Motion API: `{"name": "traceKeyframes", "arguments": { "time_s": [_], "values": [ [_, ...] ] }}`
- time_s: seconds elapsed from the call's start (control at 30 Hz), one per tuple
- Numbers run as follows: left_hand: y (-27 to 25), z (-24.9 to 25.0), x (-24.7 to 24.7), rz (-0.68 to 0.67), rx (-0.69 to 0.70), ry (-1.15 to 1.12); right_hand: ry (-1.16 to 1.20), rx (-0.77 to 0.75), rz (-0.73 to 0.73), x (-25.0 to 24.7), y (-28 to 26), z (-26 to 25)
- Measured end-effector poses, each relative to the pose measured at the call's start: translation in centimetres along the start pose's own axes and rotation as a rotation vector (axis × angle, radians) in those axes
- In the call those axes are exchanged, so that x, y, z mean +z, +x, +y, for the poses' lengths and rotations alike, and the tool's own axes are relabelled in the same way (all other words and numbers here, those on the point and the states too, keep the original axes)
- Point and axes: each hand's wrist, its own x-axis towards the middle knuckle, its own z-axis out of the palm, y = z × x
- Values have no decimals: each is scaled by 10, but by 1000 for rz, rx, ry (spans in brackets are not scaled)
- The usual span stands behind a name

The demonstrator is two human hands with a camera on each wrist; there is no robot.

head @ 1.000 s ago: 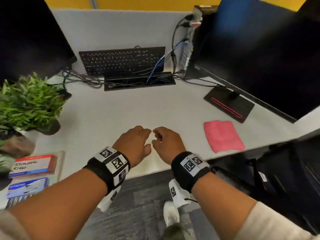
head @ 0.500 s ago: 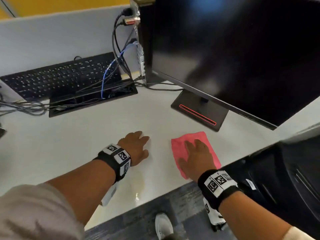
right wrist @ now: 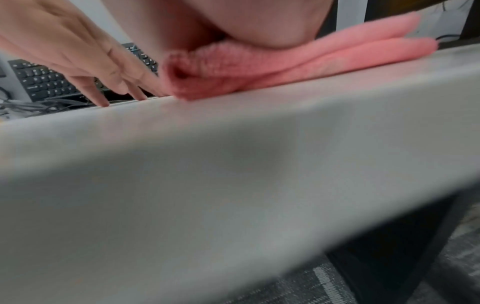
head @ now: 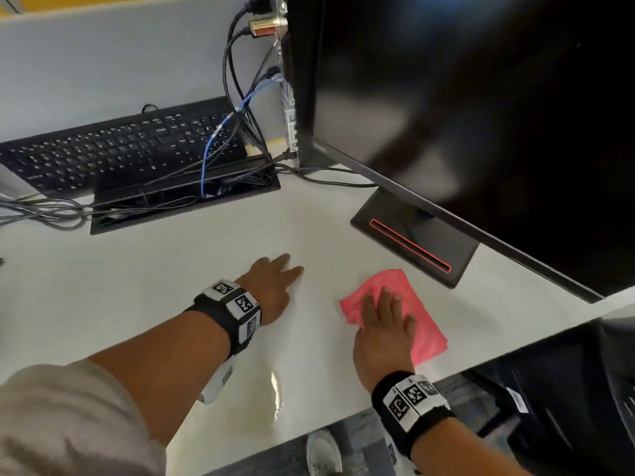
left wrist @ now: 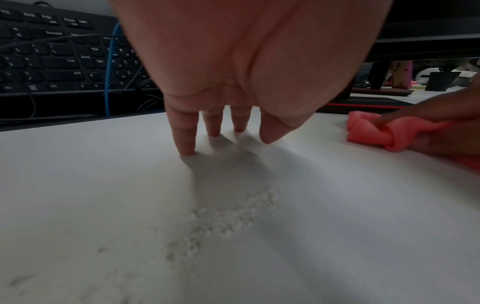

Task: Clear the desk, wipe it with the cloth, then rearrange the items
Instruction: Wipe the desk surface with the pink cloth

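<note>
Since half a second ago, little has shifted: the right hand (head: 385,333) stays flat on the pink cloth (head: 409,304), its fingers now reaching a bit farther over the fabric. It lies wide, fingers straight, palm pressing the one folded cloth against the desk (head: 171,286). The left hand (head: 271,286) also rests spread, fingertips (left wrist: 187,150) touching bare desk at about 9 o'clock of the cloth, holding nothing. One keyboard (head: 120,152) leans at 11 o'clock, one monitor (head: 481,115) stands at 1 o'clock, its base (head: 412,235) just beyond the cloth. A patch of white crumbs (left wrist: 228,218) lies under the left wrist.
</note>
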Motion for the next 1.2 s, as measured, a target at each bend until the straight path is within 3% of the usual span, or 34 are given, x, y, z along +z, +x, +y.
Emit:
{"name": "traceKeyframes", "arguments": {
  "time_s": [0.27, 0.37, 0.5, 0.57, 0.63, 0.73, 0.8, 0.9, 0.93, 1.03, 1.13, 1.2],
  "values": [
    [-12, -24, -2, 11, -67, -81, 209, -211, -169, -26, 64, -64],
    [-24, -34, -1, 7, -80, -86, 464, -267, -176, -42, 40, -76],
    [-38, -42, 1, 11, -78, -102, 516, -401, -513, -26, -27, -61],
    [-41, -46, 4, -5, -72, -110, 527, -497, -601, -37, -53, -49],
    [-43, -49, 5, -23, -71, -118, 577, -557, -559, -52, -70, -35],
    [-44, -48, 0, -32, -69, -141, 589, -482, -546, -69, -61, -11],
    [-44, -49, -3, -23, -71, -149, 625, -523, -363, -87, -35, -4],
    [-43, -51, -6, -18, -78, -157, 591, -359, -78, -120, 24, -20],
    [-42, -52, -6, -12, -85, -160, 592, -264, -61, -122, 46, -29],
    [-39, -55, -8, -20, -117, -165, 446, -188, -108, -99, 102, -63],
    [-36, -60, -8, 18, -131, -166, 148, -257, -127, -61, 122, -109],
    [-34, -67, -7, 72, -131, -196, 72, -398, -178, -45, 102, -137]
  ]
}}
